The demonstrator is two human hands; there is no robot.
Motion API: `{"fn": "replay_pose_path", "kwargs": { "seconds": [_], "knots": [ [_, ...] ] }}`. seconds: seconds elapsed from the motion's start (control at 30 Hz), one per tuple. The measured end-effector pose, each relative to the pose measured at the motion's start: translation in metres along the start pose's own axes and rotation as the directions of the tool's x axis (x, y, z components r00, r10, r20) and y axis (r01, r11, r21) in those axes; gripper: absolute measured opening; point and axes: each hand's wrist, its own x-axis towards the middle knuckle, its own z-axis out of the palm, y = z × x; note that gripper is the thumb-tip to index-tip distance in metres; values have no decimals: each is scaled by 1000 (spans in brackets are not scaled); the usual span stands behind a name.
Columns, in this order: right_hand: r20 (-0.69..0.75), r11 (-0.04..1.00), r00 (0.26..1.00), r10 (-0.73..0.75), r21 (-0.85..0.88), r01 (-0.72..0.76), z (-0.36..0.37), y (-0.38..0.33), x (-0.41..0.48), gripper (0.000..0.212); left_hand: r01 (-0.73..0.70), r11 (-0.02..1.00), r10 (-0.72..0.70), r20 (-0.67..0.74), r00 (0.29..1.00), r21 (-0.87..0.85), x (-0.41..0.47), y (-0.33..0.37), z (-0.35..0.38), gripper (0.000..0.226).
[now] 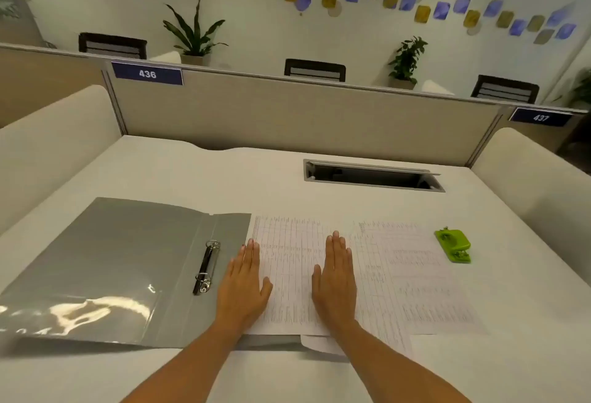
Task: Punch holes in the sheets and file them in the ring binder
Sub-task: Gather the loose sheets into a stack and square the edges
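A grey ring binder point(112, 258) lies open on the white desk, its metal ring mechanism point(207, 266) near the spine. Printed sheets point(294, 262) lie to its right, partly over the binder's right cover, with more sheets point(415, 281) spread further right. My left hand point(244, 284) lies flat with straight fingers on the left edge of the sheets. My right hand point(335, 274) lies flat on the sheets beside it. A green hole punch point(454, 245) stands at the right, apart from both hands.
A cable hatch point(372, 175) opens in the desk point(192, 172) behind the sheets. A beige partition point(303, 111) closes the far side. Cream side panels point(48, 134) flank the desk left and right.
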Motion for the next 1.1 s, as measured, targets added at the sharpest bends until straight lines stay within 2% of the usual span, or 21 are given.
{"fn": "replay_pose_path", "kwargs": {
  "seconds": [0.1,0.13,0.27,0.37,0.57,0.63,0.77,0.87,0.93,1.0,1.1],
  "knots": [
    [15,997,997,82,3,-82,0,2,-9,63,31,999,-31,32,999,25,-8,-5,9,70],
    [64,995,993,103,2,-104,3,4,-13,64,53,998,-56,70,996,34,-12,-4,9,70],
    [158,995,983,99,11,-102,12,13,-23,64,49,998,-53,88,995,49,-15,-4,14,74],
    [192,987,969,155,21,-162,10,11,-23,61,48,998,-53,95,994,48,-14,-5,18,73],
    [67,975,973,221,-46,-219,7,3,-21,44,47,998,-49,73,996,34,-15,-7,21,70],
    [61,941,940,337,-4,-337,2,-6,-15,39,48,998,-49,70,996,29,-14,-7,23,70],
    [205,800,790,578,50,-598,-10,-21,5,44,50,999,-51,67,996,12,-14,-8,23,70],
    [335,676,674,658,130,-725,-16,-20,20,46,52,999,-51,64,997,-10,-15,-7,24,71],
    [383,602,622,683,188,-776,-14,-13,26,42,52,999,-51,70,996,-16,-15,-7,23,71],
    [391,569,614,685,240,-787,-13,-7,27,33,49,999,-47,61,997,-23,-15,-7,22,71],
    [356,599,669,652,298,-743,-18,-1,24,19,40,998,-38,39,998,-52,-16,-7,21,69]
  ]
}}
